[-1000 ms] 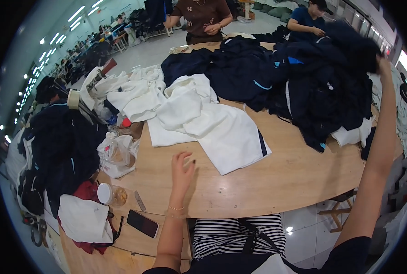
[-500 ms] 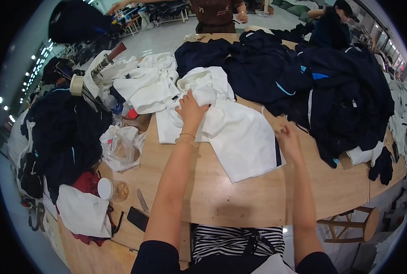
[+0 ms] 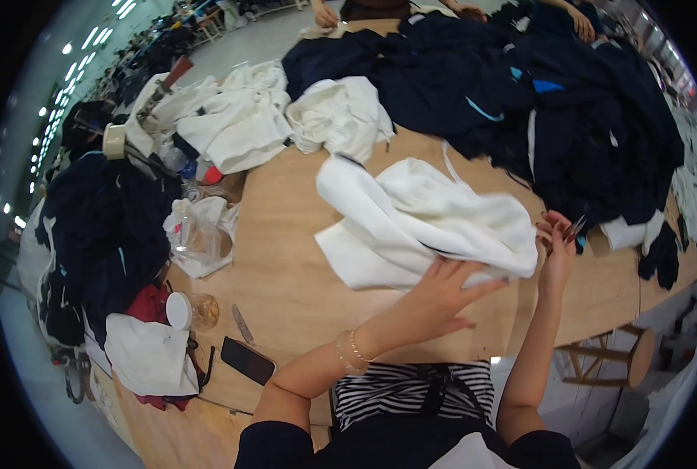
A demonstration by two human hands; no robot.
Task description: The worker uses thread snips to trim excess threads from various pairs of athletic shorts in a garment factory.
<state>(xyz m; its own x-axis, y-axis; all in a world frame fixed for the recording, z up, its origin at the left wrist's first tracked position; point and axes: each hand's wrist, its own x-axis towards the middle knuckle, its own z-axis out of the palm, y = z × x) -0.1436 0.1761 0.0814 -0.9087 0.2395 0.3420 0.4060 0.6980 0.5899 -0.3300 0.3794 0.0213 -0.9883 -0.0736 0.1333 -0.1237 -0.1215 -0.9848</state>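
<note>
A white garment (image 3: 411, 215) lies bunched and folded over on the wooden table (image 3: 278, 227) in front of me, its right part blurred by motion. My left hand (image 3: 430, 305) is at its near edge, fingers spread and nothing gripped. At the garment's right end my right hand (image 3: 555, 246) is closed, with the small metal blades of thread snips (image 3: 577, 225) sticking out from the fingers. Whether these fingers also pinch the cloth I cannot tell. Behind the garment sits another crumpled white garment (image 3: 341, 117).
Dark navy garments (image 3: 598, 141) heap up at the right and back; more white garments (image 3: 235, 117) lie back left. A phone (image 3: 247, 361), a lidded jar (image 3: 192, 311) and a plastic bag (image 3: 200, 234) are at left. A wooden stool (image 3: 614, 356) stands lower right. Co-workers' hands (image 3: 325, 14) show across the table.
The white garment has come nearer and is folded over, apart from the white pile. My left hand has moved down and right to its near edge; my right hand has shifted right.
</note>
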